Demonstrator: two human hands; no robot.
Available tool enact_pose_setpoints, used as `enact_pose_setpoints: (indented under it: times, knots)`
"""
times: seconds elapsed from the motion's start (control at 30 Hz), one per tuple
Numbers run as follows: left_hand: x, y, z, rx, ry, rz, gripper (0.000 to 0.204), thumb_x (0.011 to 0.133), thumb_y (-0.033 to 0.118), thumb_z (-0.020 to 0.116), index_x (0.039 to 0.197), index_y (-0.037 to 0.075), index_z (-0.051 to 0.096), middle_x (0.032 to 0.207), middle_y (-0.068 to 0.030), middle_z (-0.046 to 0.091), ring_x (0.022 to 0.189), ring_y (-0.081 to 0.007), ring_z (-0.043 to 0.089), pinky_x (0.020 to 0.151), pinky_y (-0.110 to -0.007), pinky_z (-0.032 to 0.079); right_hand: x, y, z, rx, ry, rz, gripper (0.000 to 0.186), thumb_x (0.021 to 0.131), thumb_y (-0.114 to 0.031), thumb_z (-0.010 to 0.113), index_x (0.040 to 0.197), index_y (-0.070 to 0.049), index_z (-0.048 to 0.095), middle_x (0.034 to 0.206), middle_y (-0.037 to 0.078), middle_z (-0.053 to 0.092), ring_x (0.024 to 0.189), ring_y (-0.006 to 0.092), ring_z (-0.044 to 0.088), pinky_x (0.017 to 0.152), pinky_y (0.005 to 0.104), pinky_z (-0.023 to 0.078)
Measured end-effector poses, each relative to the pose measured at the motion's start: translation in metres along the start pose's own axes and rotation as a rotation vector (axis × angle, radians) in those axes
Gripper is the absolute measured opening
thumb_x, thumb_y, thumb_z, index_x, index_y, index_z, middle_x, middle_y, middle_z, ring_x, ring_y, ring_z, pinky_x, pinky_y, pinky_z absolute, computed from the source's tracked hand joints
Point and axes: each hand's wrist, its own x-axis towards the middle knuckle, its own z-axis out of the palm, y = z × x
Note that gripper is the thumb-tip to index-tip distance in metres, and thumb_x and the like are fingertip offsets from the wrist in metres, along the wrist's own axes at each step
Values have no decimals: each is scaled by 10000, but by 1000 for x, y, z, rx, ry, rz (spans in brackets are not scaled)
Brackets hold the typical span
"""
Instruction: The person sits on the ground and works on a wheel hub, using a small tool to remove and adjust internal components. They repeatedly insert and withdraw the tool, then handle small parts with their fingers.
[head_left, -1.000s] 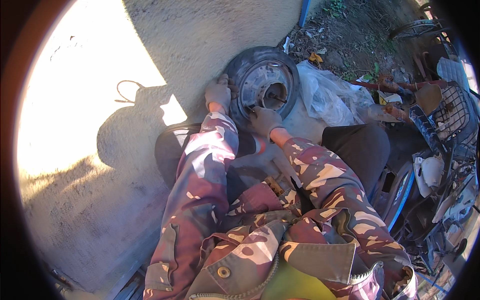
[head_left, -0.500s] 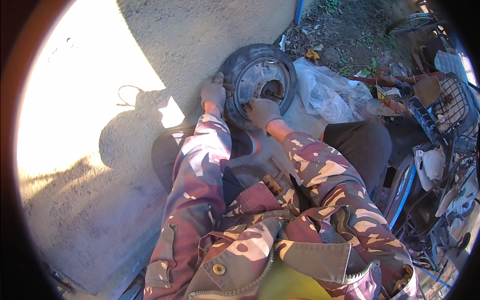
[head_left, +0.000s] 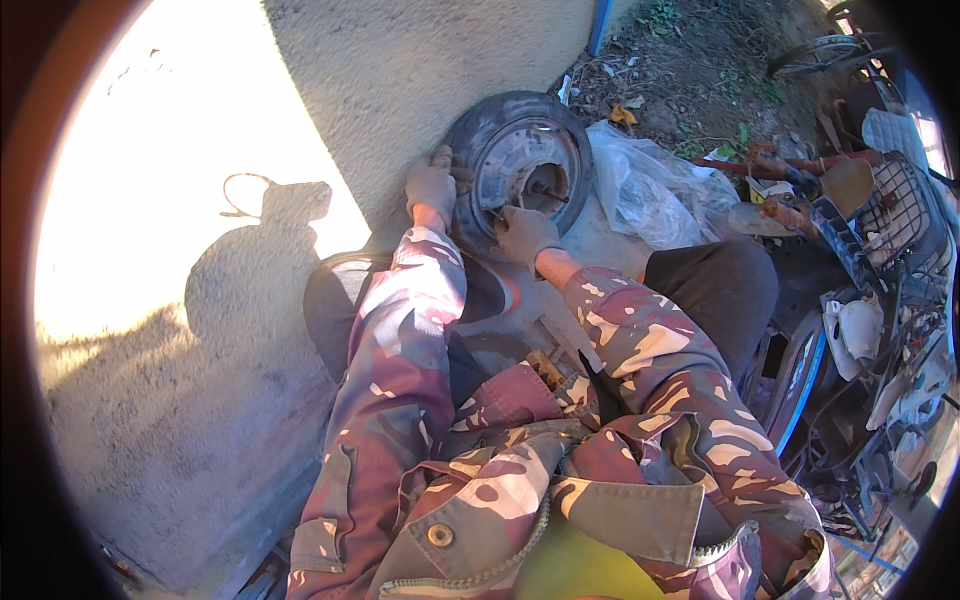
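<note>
A small wheel [head_left: 540, 136] with a black tyre and grey metal rim stands tilted near the wall, with an open round hub at its middle. My left hand [head_left: 432, 185], in a grey glove, grips the tyre's left side, fingers curled over its edge. My right hand [head_left: 525, 235], gloved alike, is closed at the lower left of the rim, just below the hub; whatever its fingertips hold is too small to make out. My bent legs in dark trousers [head_left: 715, 285] lie either side, below the wheel.
A textured wall [head_left: 370, 70] is at left, partly sunlit. Right of the wheel lie a crumpled plastic bag [head_left: 660, 190] and soil with litter [head_left: 680, 80]. A heap of rusty metal parts, a wire basket [head_left: 890, 210] and plastic pieces fills the right side; a spoked wheel [head_left: 810, 55] is behind.
Both hands keep their places on the wheel, with only slight movement of the right fingers. The shadow on the wall has shifted a little.
</note>
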Motion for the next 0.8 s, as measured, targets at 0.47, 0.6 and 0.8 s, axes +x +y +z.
enact_pose_setpoints:
  times: [0.47, 0.6, 0.8]
  knots:
    - [-1, 3, -14, -12, -12, -22, 343, 1084, 307, 546, 1007, -16, 632, 748, -125, 702, 529, -193, 612, 512, -327, 526, -4, -20, 1, -82, 138, 104, 569, 960, -544, 595, 1072, -4, 732, 996, 232, 746, 927, 390, 727, 850, 457, 556]
    - [-2, 4, -22, -13, -23, -8, 340, 1084, 302, 544, 1010, -18, 633, 747, -128, 702, 531, -191, 613, 513, -328, 526, -8, -30, 8, -366, 245, -141, 574, 968, -552, 581, 1056, -7, 740, 1003, 230, 747, 939, 387, 725, 864, 449, 556]
    - [0, 4, -30, -28, -26, 0, 333, 1083, 297, 542, 1010, -14, 636, 752, -131, 706, 531, -185, 606, 515, -327, 524, -3, -27, 27, 807, -90, 400, 614, 955, -562, 581, 1070, 27, 709, 974, 176, 761, 919, 293, 752, 766, 442, 581]
